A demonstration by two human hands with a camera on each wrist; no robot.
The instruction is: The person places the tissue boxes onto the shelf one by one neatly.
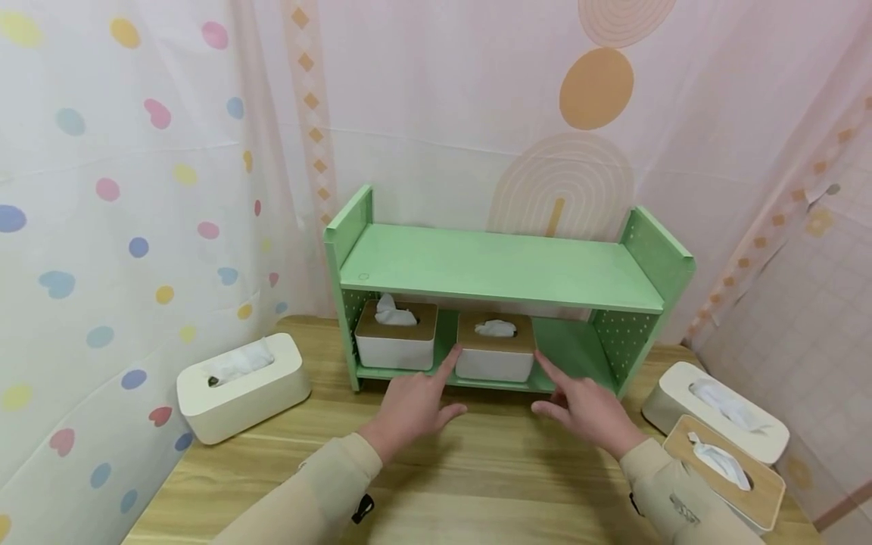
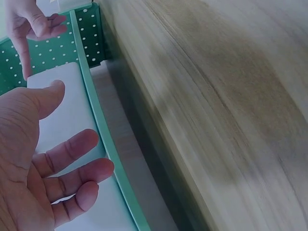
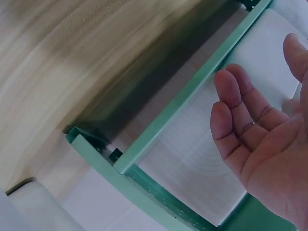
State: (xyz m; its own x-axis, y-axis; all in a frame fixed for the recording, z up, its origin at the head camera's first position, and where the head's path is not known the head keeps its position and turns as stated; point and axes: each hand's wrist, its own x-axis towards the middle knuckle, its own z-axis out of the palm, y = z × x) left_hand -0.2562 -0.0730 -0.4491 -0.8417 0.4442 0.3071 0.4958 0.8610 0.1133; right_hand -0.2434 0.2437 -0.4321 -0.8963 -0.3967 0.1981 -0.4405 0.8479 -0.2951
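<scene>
A tissue box (image 1: 493, 366) with a white body and wood-coloured lid sits on the lower level of a green shelf (image 1: 504, 265). My left hand (image 1: 412, 405) reaches to its left front corner, index finger extended along that side. At the opposite corner, the index fingertip of my right hand (image 1: 591, 409) touches the side. The remaining fingers of both hands are loosely bent, with thumbs apart. A matching tissue box (image 1: 395, 353) stands left of it on the same level. In the left wrist view, the white box front (image 2: 60, 79) lies behind my left fingers.
An all-white tissue box (image 1: 241, 390) stands on the wooden table (image 1: 477, 484) at left. Another white tissue box (image 1: 715, 409) is at right, with a wood-lidded tissue box (image 1: 725, 473) in front. Patterned curtains (image 1: 436, 98) hang behind the shelf.
</scene>
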